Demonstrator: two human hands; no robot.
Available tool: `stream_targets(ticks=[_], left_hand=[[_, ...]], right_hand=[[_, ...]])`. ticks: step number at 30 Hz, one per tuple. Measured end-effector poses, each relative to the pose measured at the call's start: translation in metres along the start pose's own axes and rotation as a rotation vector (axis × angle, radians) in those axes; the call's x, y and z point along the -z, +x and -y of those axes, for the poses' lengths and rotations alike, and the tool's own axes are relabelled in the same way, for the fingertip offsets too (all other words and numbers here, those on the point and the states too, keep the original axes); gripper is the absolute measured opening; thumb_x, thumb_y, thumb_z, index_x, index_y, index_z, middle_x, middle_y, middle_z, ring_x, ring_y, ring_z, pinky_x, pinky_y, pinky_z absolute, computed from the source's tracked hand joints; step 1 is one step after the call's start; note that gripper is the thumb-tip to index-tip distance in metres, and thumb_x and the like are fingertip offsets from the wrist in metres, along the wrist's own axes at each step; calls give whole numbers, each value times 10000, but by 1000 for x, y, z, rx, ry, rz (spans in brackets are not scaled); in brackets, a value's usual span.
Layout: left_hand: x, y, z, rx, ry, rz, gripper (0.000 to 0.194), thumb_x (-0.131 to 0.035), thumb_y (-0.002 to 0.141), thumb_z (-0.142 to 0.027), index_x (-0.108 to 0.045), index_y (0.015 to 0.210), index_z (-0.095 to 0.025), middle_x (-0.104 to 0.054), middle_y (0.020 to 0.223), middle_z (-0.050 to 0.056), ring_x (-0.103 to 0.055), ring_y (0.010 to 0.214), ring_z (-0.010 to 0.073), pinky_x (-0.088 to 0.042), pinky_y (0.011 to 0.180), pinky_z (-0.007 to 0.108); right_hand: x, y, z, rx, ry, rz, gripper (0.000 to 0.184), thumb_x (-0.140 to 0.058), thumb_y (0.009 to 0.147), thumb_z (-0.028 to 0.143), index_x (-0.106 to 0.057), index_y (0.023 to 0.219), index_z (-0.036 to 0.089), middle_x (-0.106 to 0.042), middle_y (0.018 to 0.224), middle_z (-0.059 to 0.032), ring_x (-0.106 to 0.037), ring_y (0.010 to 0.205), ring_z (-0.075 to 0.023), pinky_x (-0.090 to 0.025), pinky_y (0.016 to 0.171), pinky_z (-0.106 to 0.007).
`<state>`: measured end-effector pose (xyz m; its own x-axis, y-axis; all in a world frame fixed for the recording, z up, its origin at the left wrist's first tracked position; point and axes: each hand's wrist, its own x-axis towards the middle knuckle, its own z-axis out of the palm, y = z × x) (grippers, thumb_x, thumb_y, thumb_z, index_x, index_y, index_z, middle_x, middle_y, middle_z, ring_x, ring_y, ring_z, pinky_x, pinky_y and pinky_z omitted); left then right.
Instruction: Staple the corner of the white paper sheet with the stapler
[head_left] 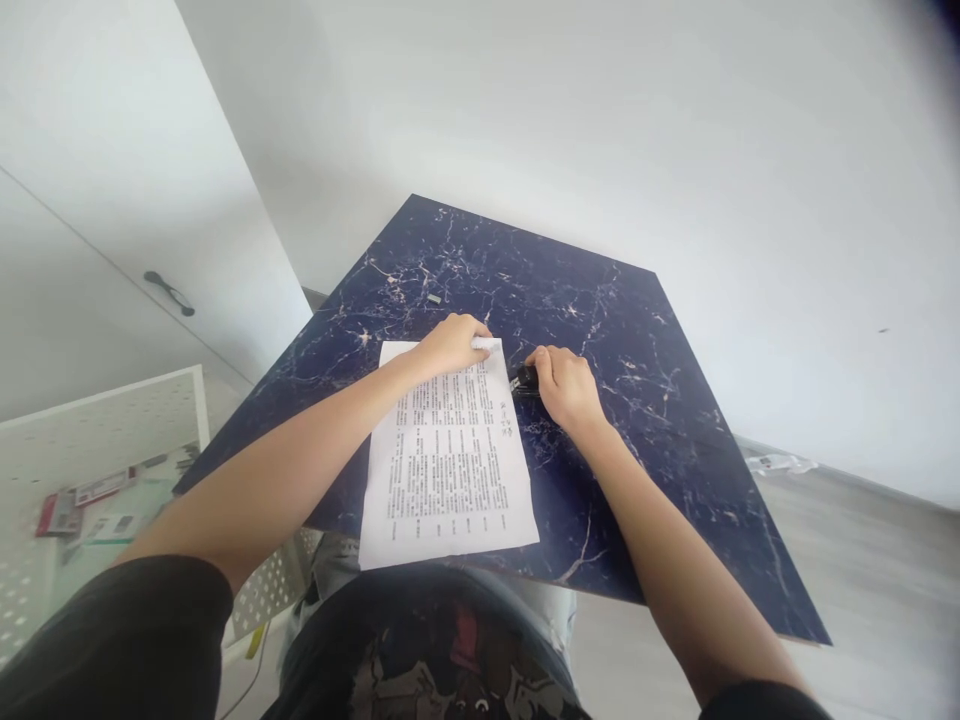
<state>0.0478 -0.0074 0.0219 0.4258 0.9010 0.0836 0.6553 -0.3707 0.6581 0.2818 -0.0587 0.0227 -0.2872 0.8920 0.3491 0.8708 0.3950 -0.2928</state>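
At a dark blue, white-veined table, my left hand pinches the top edge of a printed paper near its right corner, fingers bent. The sheet lies before me, its lower left corner jutting past the table's near edge. My right hand curls around a black tool, its metallic end close beside the paper. A small strip lies beyond my left hand.

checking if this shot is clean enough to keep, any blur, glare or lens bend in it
Head view: soft, even light; wide-lens stretch on the forearms; print on the paper too soft to read; no harsh glare on the dark tabletop; top right corner darkened
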Motion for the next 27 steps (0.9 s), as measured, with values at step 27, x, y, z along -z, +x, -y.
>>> stream_targets(ticks=[27], left_hand=[[-3, 1, 0, -8, 0, -6, 326, -689, 894, -247, -785, 1195, -168, -751, 1255, 127, -680, 1160, 324, -516, 1041, 508]], right_hand=[[0, -1, 3, 55, -126, 43, 532, -271, 1111, 354, -697, 820, 223, -705, 843, -110, -613, 836, -271, -408, 833, -411]])
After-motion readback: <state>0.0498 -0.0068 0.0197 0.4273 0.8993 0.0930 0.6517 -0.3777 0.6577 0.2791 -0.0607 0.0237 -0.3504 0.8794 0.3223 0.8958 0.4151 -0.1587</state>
